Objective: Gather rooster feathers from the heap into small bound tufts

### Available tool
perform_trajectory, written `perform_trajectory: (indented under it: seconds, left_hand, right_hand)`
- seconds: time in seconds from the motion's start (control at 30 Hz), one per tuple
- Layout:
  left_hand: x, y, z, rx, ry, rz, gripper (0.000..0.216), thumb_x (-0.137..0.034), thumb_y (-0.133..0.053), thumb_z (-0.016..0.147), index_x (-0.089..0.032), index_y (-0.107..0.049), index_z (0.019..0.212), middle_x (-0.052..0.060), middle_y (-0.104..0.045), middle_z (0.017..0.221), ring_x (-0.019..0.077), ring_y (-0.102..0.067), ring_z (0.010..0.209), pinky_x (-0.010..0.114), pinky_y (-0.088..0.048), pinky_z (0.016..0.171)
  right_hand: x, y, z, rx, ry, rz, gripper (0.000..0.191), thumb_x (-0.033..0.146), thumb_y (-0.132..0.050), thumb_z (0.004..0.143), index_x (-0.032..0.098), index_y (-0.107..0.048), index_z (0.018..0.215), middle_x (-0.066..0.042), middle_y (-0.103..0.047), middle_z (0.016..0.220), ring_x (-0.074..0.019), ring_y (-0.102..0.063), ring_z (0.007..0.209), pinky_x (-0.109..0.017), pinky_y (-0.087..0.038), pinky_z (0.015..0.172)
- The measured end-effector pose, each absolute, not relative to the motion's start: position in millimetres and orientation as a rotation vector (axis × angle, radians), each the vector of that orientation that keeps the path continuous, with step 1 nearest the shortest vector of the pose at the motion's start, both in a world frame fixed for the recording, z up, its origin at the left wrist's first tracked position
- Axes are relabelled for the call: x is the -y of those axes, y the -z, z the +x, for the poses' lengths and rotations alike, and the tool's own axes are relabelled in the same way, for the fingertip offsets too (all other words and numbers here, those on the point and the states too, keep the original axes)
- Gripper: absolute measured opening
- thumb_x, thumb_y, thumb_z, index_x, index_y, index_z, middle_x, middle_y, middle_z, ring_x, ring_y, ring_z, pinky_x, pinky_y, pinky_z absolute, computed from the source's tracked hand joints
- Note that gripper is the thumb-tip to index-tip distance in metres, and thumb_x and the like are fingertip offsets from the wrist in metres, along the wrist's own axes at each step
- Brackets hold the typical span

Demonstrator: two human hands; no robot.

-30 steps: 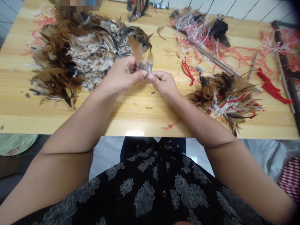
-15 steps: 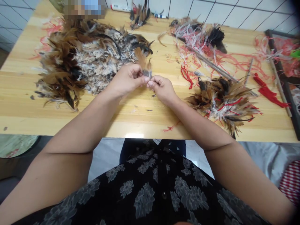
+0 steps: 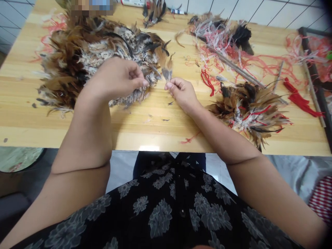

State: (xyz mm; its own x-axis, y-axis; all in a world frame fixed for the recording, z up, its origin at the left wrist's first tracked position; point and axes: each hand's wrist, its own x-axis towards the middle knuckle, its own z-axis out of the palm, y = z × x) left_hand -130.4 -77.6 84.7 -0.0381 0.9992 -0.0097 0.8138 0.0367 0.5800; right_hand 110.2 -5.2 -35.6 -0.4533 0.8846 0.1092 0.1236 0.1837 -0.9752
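My right hand (image 3: 180,91) is closed in a pinch round the quill ends of a few small brown and grey feathers (image 3: 167,72), their tips pointing up and away from me. To its left, my left hand (image 3: 124,76) hangs over the near side of a large heap of brown, black and pale fluffy feathers (image 3: 64,48). Its fingers are curled, with the thumb close against the index finger. Whatever may lie between them is too small or hidden to make out. The two hands are apart.
Right of my right forearm lies a feather bunch (image 3: 243,107) with red ties. Behind it are tangled pink and white strings (image 3: 220,41), a thin stick (image 3: 236,71) and red cords (image 3: 302,100). A dark frame (image 3: 313,76) stands at the right edge, a marker (image 3: 133,2) at the back.
My left hand has let go of the feathers and moved left over the large heap. My right hand keeps its pinch on them, a little further right.
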Motion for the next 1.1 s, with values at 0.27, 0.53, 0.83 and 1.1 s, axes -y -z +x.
perform_trajectory:
  seconds: [0.27, 0.53, 0.83, 1.1]
  left_hand:
    - [77.6, -82.4, -119.2, -1.991, -0.092, 1.872, 0.036, -0.023, -0.098, 0.093, -0.028, -0.068, 0.074, 0.001, -0.052, 0.071, 0.0422, -0.076, 0.11, 0.066, -0.058, 0.134]
    - [75.8, -71.6, -114.6, -1.953, 0.05, 1.984, 0.008, -0.024, -0.077, 0.098, -0.023, -0.078, 0.089, 0.007, -0.075, 0.092, 0.048, -0.086, 0.13, 0.063, -0.06, 0.136]
    - [69.1, -55.8, -131.6, -1.639, -0.59, 1.95, 0.007, -0.035, -0.079, 0.105, -0.029, -0.075, 0.104, 0.004, -0.085, 0.101, 0.0332, -0.085, 0.104, 0.045, -0.07, 0.114]
    - [51.0, -19.2, -122.6, -1.412, -0.976, 1.693, 0.024, -0.036, -0.091, 0.109, -0.029, -0.07, 0.099, 0.001, -0.074, 0.082, 0.0262, -0.078, 0.078, 0.042, -0.07, 0.085]
  right_hand:
    - [7.8, 33.0, 112.2, 1.768, -1.266, -0.976, 0.053, 0.068, -0.089, 0.118, 0.025, -0.07, 0.094, 0.004, -0.058, 0.08, -0.0159, -0.055, 0.082, -0.032, -0.049, 0.084]
    - [4.0, 42.7, 114.0, 1.859, -1.176, -0.931, 0.056, 0.074, -0.081, 0.121, 0.023, -0.076, 0.1, 0.002, -0.066, 0.087, -0.0167, -0.059, 0.087, -0.033, -0.051, 0.089]
    - [4.2, 43.1, 112.0, 1.886, -1.154, -0.941, 0.049, 0.066, -0.08, 0.125, 0.021, -0.082, 0.106, 0.002, -0.067, 0.088, -0.0164, -0.059, 0.087, -0.032, -0.05, 0.087]
    - [3.8, 43.4, 110.1, 1.884, -1.16, -0.942, 0.041, 0.057, -0.084, 0.125, 0.021, -0.083, 0.105, 0.003, -0.067, 0.087, -0.0163, -0.058, 0.086, -0.033, -0.049, 0.088]
